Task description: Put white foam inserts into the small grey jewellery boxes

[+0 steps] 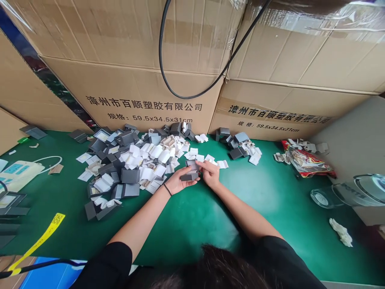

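Note:
My left hand (178, 182) is wrapped round a small dark grey jewellery-type box (190, 176), which stands open with its lid raised. From the right, my right hand (210, 172) meets the box's edge with the index fingertip. Its other fingers are curled, and whatever they may hold is hidden. Just left of my hands lies a big heap of similar grey boxes (130, 176), many of them open. White paper slips (156, 152) and padding pieces are mixed into that heap. A few white slips (210, 159) lie right behind the box.
Large cardboard cartons (144, 88) wall off the back of the green table (192, 228), with a black cable (192, 97) looping down before them. More grey boxes (240, 138), a red snack bag (306, 160), a clear bottle (339, 194) and crumpled tissue (341, 232) are to the right.

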Motion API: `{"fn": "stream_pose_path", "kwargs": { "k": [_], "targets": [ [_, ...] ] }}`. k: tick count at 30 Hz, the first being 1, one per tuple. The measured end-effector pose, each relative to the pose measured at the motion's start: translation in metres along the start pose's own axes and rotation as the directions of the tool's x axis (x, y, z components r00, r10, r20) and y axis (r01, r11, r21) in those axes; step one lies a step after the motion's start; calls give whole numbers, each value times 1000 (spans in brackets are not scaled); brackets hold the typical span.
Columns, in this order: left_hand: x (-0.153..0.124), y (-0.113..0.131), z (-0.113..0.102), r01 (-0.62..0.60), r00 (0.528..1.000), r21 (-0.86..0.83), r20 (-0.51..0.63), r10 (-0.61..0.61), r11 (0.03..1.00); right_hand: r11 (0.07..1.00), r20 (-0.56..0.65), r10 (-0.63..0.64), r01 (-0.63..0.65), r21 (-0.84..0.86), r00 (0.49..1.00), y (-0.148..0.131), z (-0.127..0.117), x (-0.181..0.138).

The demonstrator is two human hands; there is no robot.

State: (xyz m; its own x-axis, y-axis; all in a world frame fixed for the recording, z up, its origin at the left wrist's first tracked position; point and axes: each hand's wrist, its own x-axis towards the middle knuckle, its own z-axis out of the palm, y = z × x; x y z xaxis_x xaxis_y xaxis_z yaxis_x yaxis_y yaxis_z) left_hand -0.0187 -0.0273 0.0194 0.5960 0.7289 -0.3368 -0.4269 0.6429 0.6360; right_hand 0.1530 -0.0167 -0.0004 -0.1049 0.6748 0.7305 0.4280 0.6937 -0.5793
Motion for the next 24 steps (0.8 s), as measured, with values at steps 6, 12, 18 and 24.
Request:
{"fn": "stream_pose_path", "kwargs": {
  "k": [6, 12, 18, 24],
  "targets": [
    [-1, 3, -12, -46, 996, 28, -73, 48, 999, 963, -83, 261, -253, 95, 962, 6, 2, 3],
    [4, 0, -19, -114, 993, -88, -31, 112, 990, 856, 30, 218, -177, -487, 975, 41, -7, 59],
    [2, 1, -20, -86, 996, -148, 25, 91, 985, 658, 290, 358, -20, -753, 887, 70, 4, 101],
    [4, 5, -25, -14, 999, -133, 47, 20, 991, 725, 156, 401, -209, -656, 903, 71, 0, 89]
  ]
}}
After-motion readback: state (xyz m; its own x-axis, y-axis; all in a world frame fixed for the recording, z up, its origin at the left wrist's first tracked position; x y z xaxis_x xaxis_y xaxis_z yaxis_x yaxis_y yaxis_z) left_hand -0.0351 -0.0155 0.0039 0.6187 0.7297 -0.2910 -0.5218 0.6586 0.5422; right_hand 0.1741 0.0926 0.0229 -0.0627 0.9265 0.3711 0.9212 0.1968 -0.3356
